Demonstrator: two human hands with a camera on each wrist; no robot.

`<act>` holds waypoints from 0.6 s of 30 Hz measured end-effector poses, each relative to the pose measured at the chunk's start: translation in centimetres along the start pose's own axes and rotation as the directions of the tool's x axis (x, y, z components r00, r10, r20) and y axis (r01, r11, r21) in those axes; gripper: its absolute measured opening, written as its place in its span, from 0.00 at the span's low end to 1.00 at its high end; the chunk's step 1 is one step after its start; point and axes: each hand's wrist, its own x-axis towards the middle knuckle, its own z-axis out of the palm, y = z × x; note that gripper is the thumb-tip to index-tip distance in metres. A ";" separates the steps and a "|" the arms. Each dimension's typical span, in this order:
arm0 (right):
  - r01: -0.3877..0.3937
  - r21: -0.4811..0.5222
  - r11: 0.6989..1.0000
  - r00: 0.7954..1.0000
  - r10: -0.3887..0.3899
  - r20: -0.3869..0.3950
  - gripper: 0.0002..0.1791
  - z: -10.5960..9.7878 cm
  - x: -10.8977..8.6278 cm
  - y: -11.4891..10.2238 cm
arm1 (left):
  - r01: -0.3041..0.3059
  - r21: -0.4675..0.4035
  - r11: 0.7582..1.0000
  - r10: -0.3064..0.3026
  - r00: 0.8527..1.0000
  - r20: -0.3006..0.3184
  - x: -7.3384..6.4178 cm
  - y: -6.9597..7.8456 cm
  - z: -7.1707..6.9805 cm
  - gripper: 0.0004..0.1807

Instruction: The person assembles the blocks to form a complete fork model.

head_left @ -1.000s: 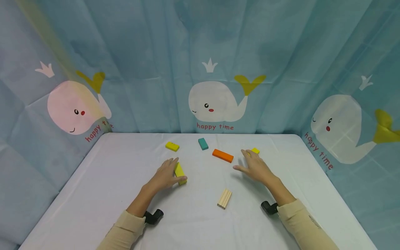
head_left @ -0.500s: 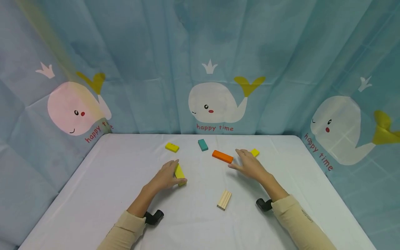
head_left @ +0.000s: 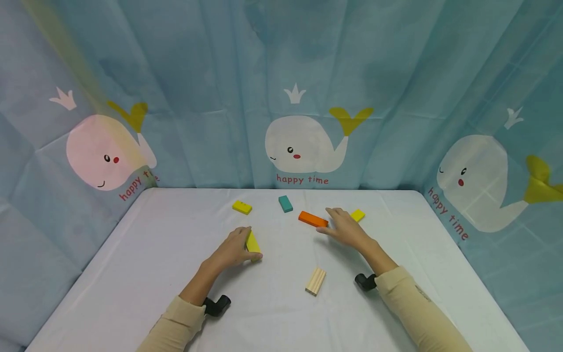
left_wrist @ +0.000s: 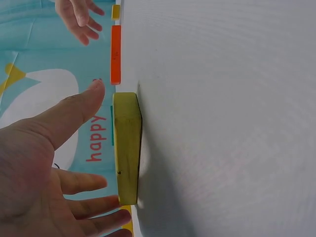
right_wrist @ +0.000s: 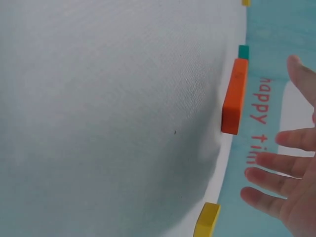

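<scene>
Over a long yellow block point(head_left: 252, 246) at the left of the table hovers my left hand point(head_left: 232, 248). Its thumb and fingers are spread around the block; the left wrist view shows the thumb apart from the yellow block point(left_wrist: 128, 148) and a fingertip overlapping its near end. My right hand point(head_left: 346, 231) is at the right end of an orange block point(head_left: 313, 219), thumb and fingers spread. In the right wrist view its fingers point(right_wrist: 281, 162) are extended, with a gap to the orange block point(right_wrist: 234, 98). Neither hand grips anything.
On the white table point(head_left: 176, 274) lie a smaller yellow block point(head_left: 242, 207), a teal block point(head_left: 285, 204) and another yellow block point(head_left: 358, 215) partly behind the right hand. Pale wooden sticks point(head_left: 315, 281) lie side by side nearer the front. A blue whale-print curtain point(head_left: 211, 146) stands behind.
My right hand has moved left, away from the right-hand yellow block to the end of the orange block. The left hand has stayed nearly still over the long yellow block.
</scene>
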 end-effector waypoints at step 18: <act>0.004 0.044 0.999 0.999 -0.006 0.045 0.40 0.8 2.2 -0.4 | -0.036 0.044 0.998 0.036 0.999 -0.013 0.3 -0.3 0.3 0.47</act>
